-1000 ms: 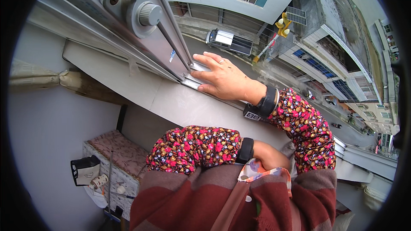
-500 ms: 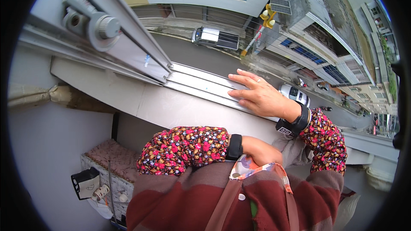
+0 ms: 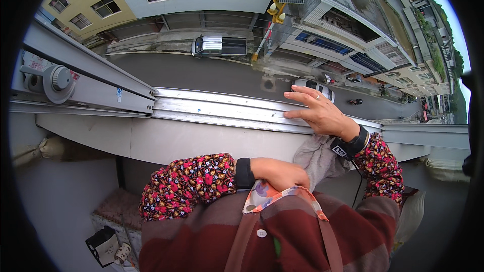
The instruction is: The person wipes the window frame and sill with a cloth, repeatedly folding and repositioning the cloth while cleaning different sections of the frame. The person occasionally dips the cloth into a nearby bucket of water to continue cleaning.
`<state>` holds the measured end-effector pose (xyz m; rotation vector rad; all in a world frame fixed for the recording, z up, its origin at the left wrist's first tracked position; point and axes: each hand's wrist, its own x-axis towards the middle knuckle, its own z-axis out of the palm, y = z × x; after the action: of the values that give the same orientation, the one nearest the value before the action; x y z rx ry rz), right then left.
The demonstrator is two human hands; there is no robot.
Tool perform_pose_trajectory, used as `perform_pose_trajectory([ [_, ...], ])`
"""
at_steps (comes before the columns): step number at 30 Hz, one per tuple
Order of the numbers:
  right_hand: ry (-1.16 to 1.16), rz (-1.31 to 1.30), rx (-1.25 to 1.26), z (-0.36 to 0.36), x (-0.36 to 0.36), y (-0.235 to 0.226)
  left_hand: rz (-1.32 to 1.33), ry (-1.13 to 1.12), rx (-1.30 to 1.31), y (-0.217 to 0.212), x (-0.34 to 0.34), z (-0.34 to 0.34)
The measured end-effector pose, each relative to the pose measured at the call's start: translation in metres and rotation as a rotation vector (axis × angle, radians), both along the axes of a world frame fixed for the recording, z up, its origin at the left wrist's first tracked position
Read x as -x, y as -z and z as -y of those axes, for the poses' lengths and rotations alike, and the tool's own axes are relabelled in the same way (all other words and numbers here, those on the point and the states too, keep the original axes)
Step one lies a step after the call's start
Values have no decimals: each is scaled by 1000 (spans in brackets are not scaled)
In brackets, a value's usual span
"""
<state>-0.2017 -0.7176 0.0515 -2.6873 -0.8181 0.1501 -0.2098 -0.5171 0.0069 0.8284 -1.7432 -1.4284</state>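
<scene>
Head view: right hand spread over the window track, contact unclear; left hand apart, inward of the track, its grip hidden. Grey cloth droops inward of the track, near the right wristband. The right hand has moved rightward from the sash at the track's left end, leaving more track uncovered.

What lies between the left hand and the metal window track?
The head view shows the pale windowsill and, toward the right, gray cloth between left hand and window track.
</scene>
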Motion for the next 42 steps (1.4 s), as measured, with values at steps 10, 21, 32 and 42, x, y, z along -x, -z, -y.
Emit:
perform_pose_trajectory([
  [10,-34,45,-17,16,2,7,-29,7,-13,2,-2,0],
  [21,159,34,-261,17,-1,5,-24,9,-17,-1,-1,-1],
  [32,-3,77,-90,13,-3,1,-2,16,-15,-4,-4,1],
  [42,495,384,131,74,-9,-62,-55,-33,-44,-8,-2,-3],
])
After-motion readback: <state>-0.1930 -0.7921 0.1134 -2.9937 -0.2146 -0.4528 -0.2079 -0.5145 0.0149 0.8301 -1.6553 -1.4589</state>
